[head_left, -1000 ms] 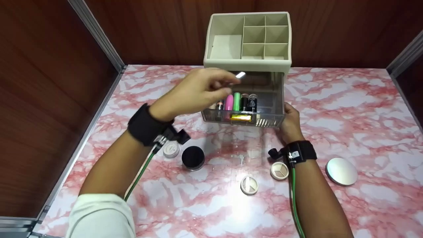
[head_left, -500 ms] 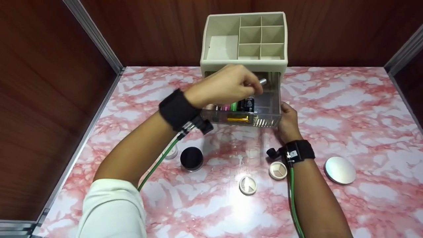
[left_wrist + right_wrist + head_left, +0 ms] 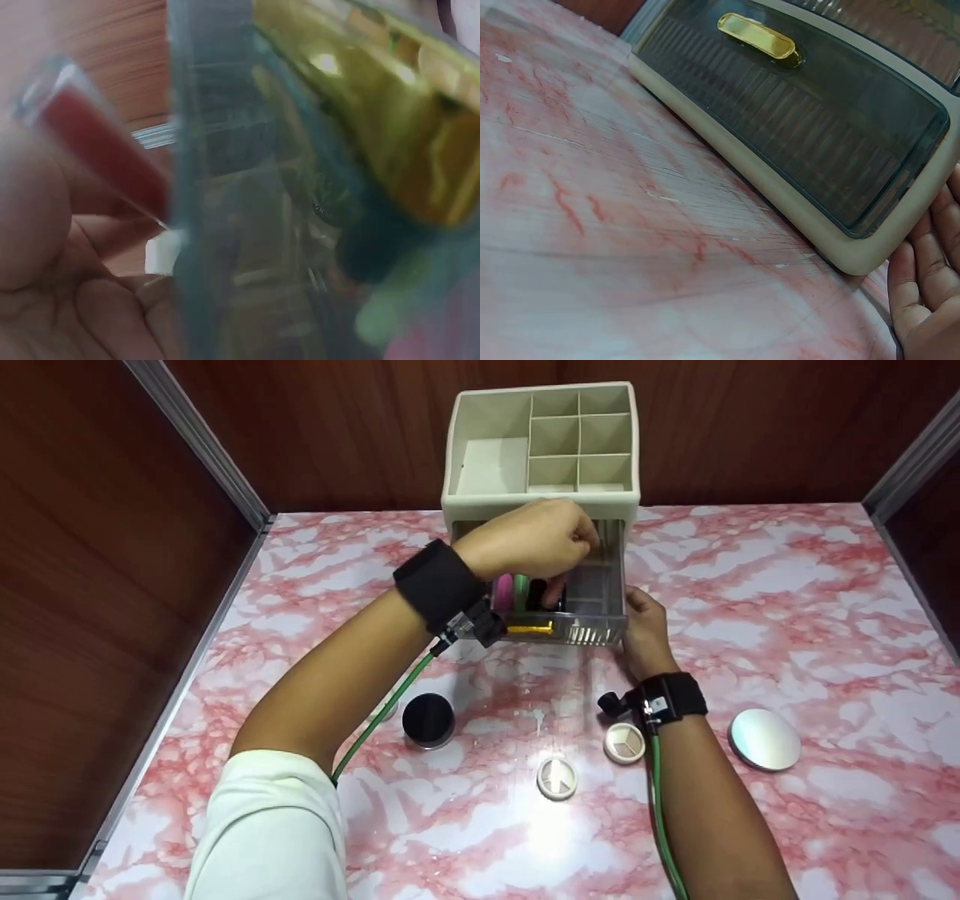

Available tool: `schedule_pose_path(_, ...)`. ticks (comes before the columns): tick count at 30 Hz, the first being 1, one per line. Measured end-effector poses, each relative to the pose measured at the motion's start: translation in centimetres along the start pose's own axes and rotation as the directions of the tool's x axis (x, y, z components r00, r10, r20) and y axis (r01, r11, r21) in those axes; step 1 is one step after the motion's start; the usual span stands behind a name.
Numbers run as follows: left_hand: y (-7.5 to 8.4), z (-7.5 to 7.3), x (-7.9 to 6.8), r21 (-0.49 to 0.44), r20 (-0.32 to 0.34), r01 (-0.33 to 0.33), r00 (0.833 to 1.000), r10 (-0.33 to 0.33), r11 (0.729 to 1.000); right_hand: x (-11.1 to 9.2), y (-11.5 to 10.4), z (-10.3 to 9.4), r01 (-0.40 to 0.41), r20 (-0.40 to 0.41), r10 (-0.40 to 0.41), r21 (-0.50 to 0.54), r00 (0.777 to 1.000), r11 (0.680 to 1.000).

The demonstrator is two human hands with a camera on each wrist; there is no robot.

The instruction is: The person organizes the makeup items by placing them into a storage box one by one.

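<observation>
A cream makeup organizer point(image 3: 540, 499) stands at the back with its clear smoky drawer point(image 3: 600, 631) pulled out. Over the drawer my left hand point(image 3: 529, 540) reaches in from the left, pinching a lip gloss tube point(image 3: 101, 150) with red contents, seen in the left wrist view. Inside the drawer lie a pink tube point(image 3: 502, 592), a green tube point(image 3: 520, 592) and dark ones, partly hidden by the hand. A gold handle point(image 3: 529, 626) marks the drawer front. My right hand point(image 3: 646, 634) rests at the organizer's right side, fingers extended along its corner in the right wrist view.
On the marbled table lie a black-lidded jar point(image 3: 428, 720), two small round palettes point(image 3: 557, 778) and a shiny round compact point(image 3: 765, 739). Another small pale jar point(image 3: 386, 709) is mostly behind the left forearm. Below the pulled drawer is a closed lower drawer point(image 3: 780, 112).
My left hand has moved right and then down into the drawer with the lip gloss tube. My right hand has stayed at the organizer's side.
</observation>
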State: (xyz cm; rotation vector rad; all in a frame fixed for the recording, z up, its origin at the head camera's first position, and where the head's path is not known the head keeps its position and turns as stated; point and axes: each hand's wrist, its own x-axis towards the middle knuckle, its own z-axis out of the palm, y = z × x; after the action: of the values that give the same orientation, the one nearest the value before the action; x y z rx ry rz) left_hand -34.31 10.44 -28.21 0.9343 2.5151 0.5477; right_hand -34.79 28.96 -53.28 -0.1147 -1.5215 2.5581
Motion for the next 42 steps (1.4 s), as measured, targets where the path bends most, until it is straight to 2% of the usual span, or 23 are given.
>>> schedule_pose_path(3, -0.4, 0.3, 0.6, 0.067, -0.016, -0.014, 1.000, 0.015, 0.998, 0.0, 0.0, 0.1, -0.026, 0.000, 0.026, 0.008, 1.000, 1.000)
schedule_pose_path(5, -0.6, 0.6, 1.0, 0.116, -0.032, -0.017, 0.999, 0.021, 0.993, 0.1, 0.0, 0.1, -0.013, -0.006, 0.013, -0.006, 1.000, 1.000)
schedule_pose_path(10, -0.5, 1.3, 1.5, 0.140, -0.069, 0.033, 0.997, -0.024, 0.990, 0.1, -0.1, 0.1, 0.020, -0.003, -0.020, -0.037, 1.000, 0.999)
schedule_pose_path(14, -0.4, 1.7, 1.6, 0.165, -0.077, 0.081, 0.995, -0.070, 0.983, 0.0, -0.1, 0.1, 0.003, 0.012, -0.003, 0.000, 1.000, 1.000)
schedule_pose_path(18, -0.3, 2.0, 1.7, 0.252, -0.064, 0.097, 0.994, -0.083, 0.963, 0.0, -0.1, 0.0, -0.004, 0.023, 0.003, 0.052, 1.000, 0.999)
schedule_pose_path(22, -0.1, 2.1, 1.8, 0.333, -0.040, 0.109, 0.994, -0.102, 0.937, 0.1, 0.0, -0.2, 0.037, 0.016, -0.037, -0.004, 0.999, 0.999)
schedule_pose_path(25, -0.1, 2.2, 1.8, 0.352, -0.022, 0.109, 0.994, -0.108, 0.929, 0.3, 0.2, -0.2, 0.065, 0.003, -0.065, -0.046, 0.998, 0.997)
schedule_pose_path(30, -0.5, 2.2, 1.6, 0.361, 0.001, 0.076, 0.997, -0.082, 0.929, 0.2, 0.2, -0.2, 0.059, 0.007, -0.059, -0.043, 0.998, 0.997)
schedule_pose_path(36, -0.7, 2.2, 1.4, 0.359, 0.028, 0.072, 0.996, -0.088, 0.930, 0.1, 0.1, -0.1, 0.021, 0.022, -0.022, 0.025, 1.000, 0.999)
schedule_pose_path(42, -0.8, 2.2, 1.3, 0.370, 0.016, 0.080, 0.996, -0.093, 0.926, 0.1, 0.0, -0.1, -0.007, 0.021, 0.006, 0.058, 1.000, 0.998)
